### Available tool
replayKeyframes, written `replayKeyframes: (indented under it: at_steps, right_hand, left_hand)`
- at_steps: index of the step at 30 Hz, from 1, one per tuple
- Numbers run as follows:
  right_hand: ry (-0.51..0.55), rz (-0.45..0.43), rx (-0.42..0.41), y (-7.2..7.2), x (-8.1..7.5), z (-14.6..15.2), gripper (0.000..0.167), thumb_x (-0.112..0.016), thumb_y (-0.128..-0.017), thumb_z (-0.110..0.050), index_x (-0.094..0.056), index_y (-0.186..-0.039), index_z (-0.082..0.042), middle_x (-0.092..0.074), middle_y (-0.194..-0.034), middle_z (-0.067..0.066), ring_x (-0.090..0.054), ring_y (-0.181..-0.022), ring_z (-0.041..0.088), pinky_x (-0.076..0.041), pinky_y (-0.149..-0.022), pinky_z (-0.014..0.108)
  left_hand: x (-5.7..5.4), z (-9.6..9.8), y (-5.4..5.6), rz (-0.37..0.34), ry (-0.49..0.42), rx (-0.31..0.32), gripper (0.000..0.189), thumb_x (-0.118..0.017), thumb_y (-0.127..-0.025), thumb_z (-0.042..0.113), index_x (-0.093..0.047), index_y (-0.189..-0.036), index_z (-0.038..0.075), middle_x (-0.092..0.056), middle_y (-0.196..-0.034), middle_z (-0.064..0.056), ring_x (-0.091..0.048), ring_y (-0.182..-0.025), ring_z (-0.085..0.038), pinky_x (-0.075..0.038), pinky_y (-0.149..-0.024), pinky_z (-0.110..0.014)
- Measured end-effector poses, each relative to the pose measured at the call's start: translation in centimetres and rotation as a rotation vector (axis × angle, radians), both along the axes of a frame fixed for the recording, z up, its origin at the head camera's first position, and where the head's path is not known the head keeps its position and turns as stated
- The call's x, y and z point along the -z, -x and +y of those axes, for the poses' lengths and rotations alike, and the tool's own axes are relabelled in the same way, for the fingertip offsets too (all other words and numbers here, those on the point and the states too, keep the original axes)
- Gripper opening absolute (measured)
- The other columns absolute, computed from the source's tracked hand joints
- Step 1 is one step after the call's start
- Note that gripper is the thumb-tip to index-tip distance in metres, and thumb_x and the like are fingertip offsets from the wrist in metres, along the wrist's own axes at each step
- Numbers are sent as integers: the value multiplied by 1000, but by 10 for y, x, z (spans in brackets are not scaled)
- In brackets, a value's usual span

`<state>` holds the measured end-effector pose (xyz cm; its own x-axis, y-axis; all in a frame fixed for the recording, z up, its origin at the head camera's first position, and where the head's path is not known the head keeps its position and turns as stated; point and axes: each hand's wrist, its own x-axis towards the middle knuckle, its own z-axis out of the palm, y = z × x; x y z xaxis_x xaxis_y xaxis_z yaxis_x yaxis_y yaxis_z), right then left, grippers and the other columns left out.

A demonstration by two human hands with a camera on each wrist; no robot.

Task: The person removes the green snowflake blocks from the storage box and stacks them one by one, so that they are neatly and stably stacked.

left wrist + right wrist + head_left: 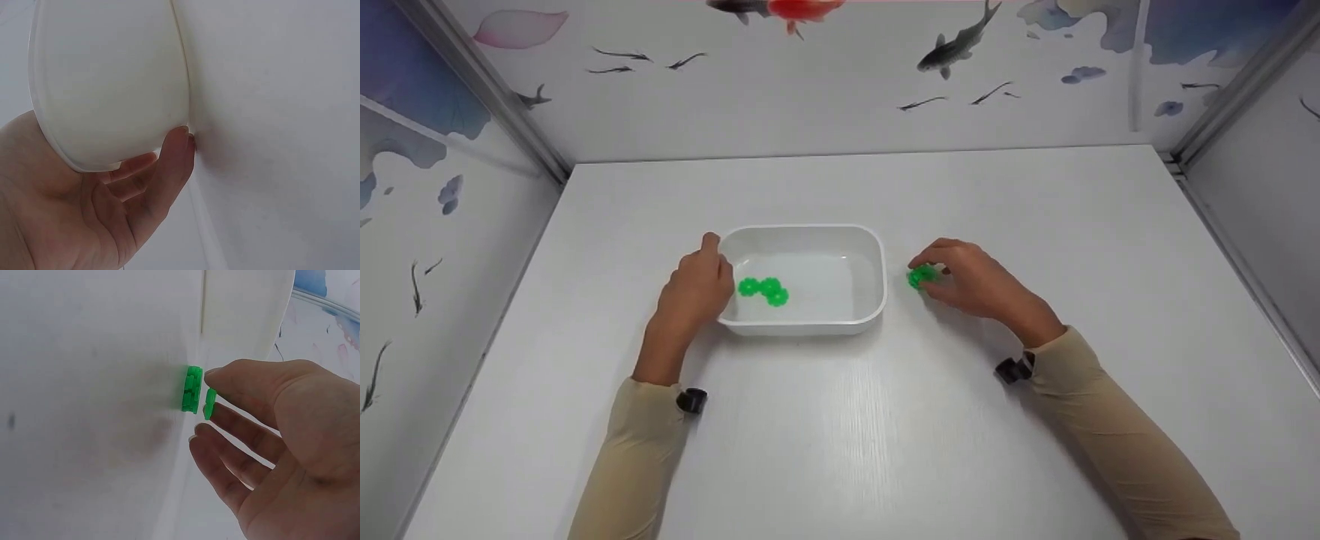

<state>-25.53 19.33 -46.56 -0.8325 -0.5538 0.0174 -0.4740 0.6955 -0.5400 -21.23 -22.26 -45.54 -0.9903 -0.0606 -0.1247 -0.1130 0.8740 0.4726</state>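
Observation:
A white rectangular tub [810,327] with rounded corners stands on the table. My left hand [697,289] grips its left end, the thumb at the rim and the fingers [169,163] curled in against the outer wall near the bottom. Several green flower-shaped plastic pieces [769,288] lie inside, toward the tub's left. To the right of the tub, my right hand [979,281] pinches one thin green flower-shaped piece [210,404] between thumb and index finger. Just beside it, more green pieces [192,389] sit stacked flat on the table, partly hidden by the hand in the head view.
The white table [840,435] is bounded by a back wall [810,112] printed with fish and by panels at left and right. A black wrist device [691,400] sits at the left sleeve cuff and another device [1014,370] at the right.

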Motion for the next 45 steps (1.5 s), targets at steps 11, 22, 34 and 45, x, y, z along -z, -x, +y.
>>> replayKeyframes:
  at_steps: [11, 22, 34, 45]
  right_hand:
    - [-15, -16, 17, 2, 3, -2, 33, -78, -96, -8, -79, -128, -11, -76, -127, 6, -70, -116, 27, -58, -101, 47]
    - [-56, 2, 10, 2, 4, -6, 34, -81, -96, -10, -78, -130, -11, -76, -128, 7, -70, -115, 26, -59, -102, 47]
    - [-30, 11, 14, 0, 3, -4, 40, -80, -98, -19, -74, -137, -14, -72, -132, 5, -68, -117, 27, -57, -96, 46]
    - [229, 175, 55, -2, -8, -18, 56, -78, -101, -30, -60, -152, -16, -69, -142, 8, -68, -125, 28, -63, -96, 46]
  left_hand:
    - [0, 0, 1, 17, 13, 12, 52, -34, -115, 25, -33, -161, 0, -61, -149, -28, -73, -117, -39, -62, -96, -57]
    - [0, 1, 1, -21, 7, -10, 54, -34, -116, 26, -30, -164, 1, -58, -153, -28, -71, -121, -39, -59, -103, -58]
    - [-1, 0, -1, 23, 14, 14, 53, -34, -116, 24, -32, -162, -1, -62, -149, -29, -74, -113, -39, -63, -94, -57]
    - [1, 0, 0, 10, 8, 3, 53, -34, -116, 26, -32, -163, 1, -62, -149, -28, -72, -110, -36, -62, -93, -56]
